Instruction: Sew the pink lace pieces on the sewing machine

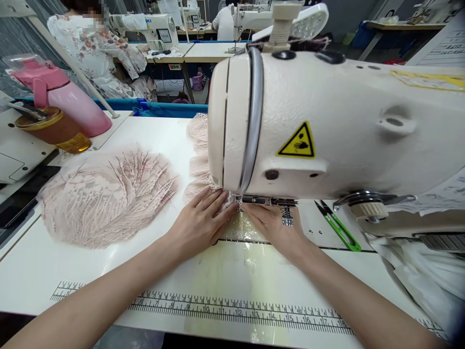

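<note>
Left hand [198, 224] flat on lace strip [199, 165]; right hand [278, 224] half-hidden, grip unclear. Advise light, even guiding, fingertips clear of needle.

Table ruler numbers, "JUKI" perhaps on machine [159, 31]

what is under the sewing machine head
Fingers of the left hand rest on pale pink lace, with the right hand beside them. The machine head covers part of the lace, and the needle cannot be made out.

Bright, glary, edges seemingly warped
</note>
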`<state>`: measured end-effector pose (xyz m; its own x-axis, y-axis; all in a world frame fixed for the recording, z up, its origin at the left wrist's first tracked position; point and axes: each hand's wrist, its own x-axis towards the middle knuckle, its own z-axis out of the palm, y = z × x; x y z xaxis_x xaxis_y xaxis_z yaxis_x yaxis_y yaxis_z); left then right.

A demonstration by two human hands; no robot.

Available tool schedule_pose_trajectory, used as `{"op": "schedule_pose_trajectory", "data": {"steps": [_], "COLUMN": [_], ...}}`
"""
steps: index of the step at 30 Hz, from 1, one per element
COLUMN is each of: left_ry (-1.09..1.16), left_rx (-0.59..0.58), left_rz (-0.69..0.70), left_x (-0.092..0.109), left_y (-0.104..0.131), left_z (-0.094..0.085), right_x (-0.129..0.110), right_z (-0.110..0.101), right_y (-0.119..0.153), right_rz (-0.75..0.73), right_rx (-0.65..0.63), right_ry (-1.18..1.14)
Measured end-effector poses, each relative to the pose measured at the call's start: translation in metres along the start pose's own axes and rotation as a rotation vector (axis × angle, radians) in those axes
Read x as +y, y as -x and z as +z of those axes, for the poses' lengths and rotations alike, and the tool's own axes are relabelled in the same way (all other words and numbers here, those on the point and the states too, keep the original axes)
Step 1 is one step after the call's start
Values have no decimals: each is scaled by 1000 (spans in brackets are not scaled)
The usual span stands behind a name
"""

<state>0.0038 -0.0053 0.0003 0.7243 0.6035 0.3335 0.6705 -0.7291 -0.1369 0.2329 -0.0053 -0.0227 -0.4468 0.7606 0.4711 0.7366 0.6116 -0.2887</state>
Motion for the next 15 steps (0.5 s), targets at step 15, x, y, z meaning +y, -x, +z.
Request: {"op": "schedule_pose_trajectory", "data": {"steps": [15], "left_ry": [42], "left_rx": [72], "left_rz": [36], "left_x": [2], "left_y": [1], "left_z": [3], "right_x": [-11], "right_z": [4], "right_y": [5], "right_rz": [-55], "right_rx": [35], "right_ry": [95]}}
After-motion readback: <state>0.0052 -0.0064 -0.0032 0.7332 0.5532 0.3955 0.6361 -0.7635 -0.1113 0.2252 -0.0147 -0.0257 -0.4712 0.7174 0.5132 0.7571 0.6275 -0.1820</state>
